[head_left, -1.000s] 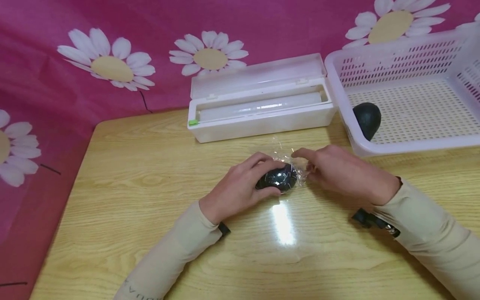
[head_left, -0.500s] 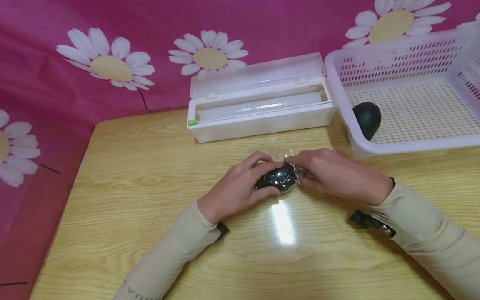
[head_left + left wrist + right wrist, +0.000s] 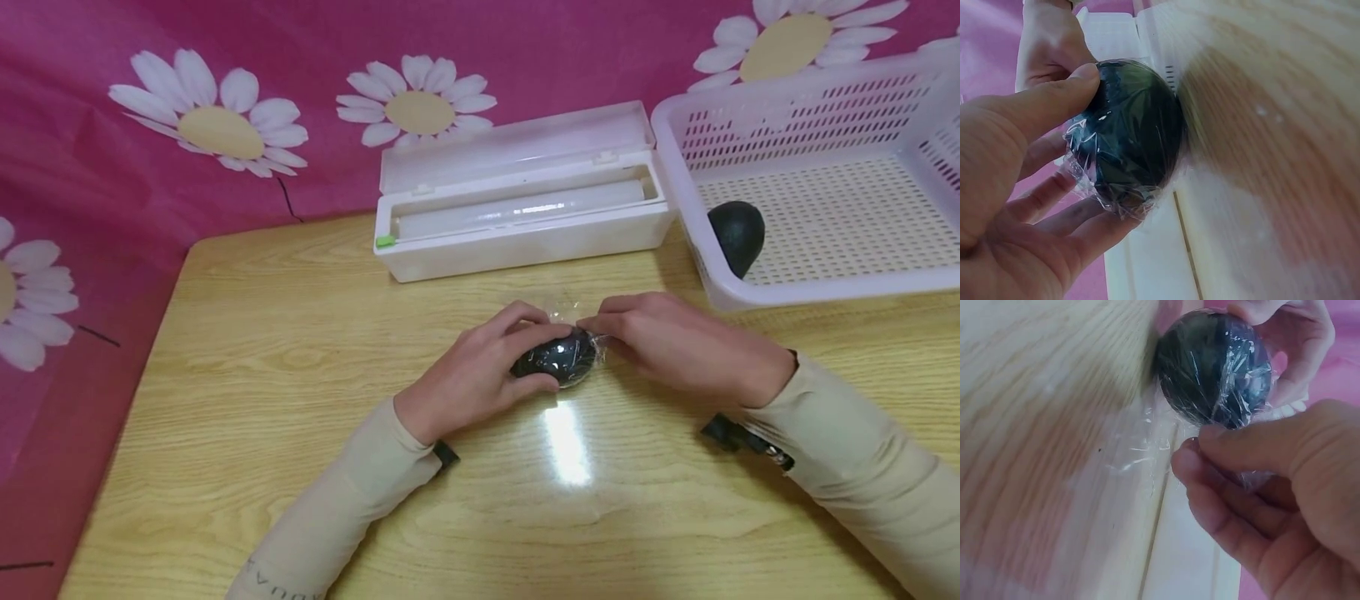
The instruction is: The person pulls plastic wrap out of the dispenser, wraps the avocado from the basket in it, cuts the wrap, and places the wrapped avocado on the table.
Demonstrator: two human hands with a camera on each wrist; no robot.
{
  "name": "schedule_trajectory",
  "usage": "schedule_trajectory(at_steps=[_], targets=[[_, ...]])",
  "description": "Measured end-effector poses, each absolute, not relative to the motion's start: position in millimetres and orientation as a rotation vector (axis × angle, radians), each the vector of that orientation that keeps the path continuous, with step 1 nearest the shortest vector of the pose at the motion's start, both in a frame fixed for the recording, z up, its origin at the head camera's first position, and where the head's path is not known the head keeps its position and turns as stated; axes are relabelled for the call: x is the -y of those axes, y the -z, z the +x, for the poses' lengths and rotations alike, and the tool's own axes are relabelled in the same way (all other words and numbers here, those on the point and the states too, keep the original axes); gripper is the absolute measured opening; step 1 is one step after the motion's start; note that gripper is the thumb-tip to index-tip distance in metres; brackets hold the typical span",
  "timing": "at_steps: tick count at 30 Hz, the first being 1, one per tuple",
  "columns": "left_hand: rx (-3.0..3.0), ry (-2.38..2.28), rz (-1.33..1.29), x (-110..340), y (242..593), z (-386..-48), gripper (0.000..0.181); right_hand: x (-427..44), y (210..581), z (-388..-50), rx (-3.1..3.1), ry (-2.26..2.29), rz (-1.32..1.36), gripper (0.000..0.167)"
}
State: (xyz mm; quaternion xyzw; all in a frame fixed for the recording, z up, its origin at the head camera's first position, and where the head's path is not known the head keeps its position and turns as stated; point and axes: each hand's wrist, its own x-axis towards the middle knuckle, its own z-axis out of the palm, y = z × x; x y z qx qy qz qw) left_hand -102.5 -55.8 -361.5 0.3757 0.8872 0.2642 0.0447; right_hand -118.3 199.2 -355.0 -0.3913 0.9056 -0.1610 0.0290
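A dark avocado [image 3: 558, 357], covered in shiny, wrinkled cling film [image 3: 1107, 194], sits on the table. My left hand [image 3: 480, 371] grips it from the left, thumb on the near side and fingers over the far side. At its right end my right hand [image 3: 671, 346] pinches a bit of the film between thumb and index finger, as the right wrist view shows. A loose sheet of film [image 3: 1135, 456] spreads over the table beside the avocado, toward the dispenser.
Behind the hands stands a white cling film dispenser [image 3: 525, 250], lid up, with a film roll [image 3: 517, 208] inside. A white perforated basket [image 3: 840, 292] at the right back holds another dark avocado [image 3: 738, 237]. A pink daisy-print cloth [image 3: 315, 33] hangs behind the wooden table [image 3: 300, 350].
My right hand has moved left to the avocado and drawn in film at its right end; the loose film there looks smaller. My left hand has kept its grip in place.
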Motion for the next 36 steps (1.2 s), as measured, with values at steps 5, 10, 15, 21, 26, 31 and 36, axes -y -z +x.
schedule_trajectory(at_steps=[5, 10, 15, 21, 26, 31, 36], targets=[[-2.709, -0.796, 1.212, 55.5, 358.7, -105.9, 0.053, -197.2, 350.1, -120.3, -2.84, 0.449, -1.243, 0.031], [-2.69, -0.786, 1.263, 53.7, 357.7, -108.5, 0.053, -194.3, 343.0, -124.1, -2.838, 0.417, -1.237, 0.026], [-2.662, -0.776, 1.287, 52.6, 358.4, -109.3, 0.05, -186.2, 336.9, -132.8, -2.839, 0.388, -1.24, 0.019], [-2.644, -0.818, 1.254, 53.7, 359.1, -108.0, 0.05, -178.9, 335.4, -137.8, -2.856, 0.466, -1.158, 0.026], [-2.637, -0.829, 1.254, 55.5, 357.7, -107.7, 0.049, -178.0, 338.2, -136.8, -2.777, 0.653, -1.063, 0.023], [-2.606, -0.79, 1.307, 56.2, 355.5, -108.9, 0.05, -178.0, 339.5, -135.7, -2.742, 0.8, -0.983, 0.017], [-2.592, -0.717, 1.402, 56.6, 354.4, -109.9, 0.05, -177.0, 341.1, -137.5, -2.77, 0.878, -0.887, 0.013]])
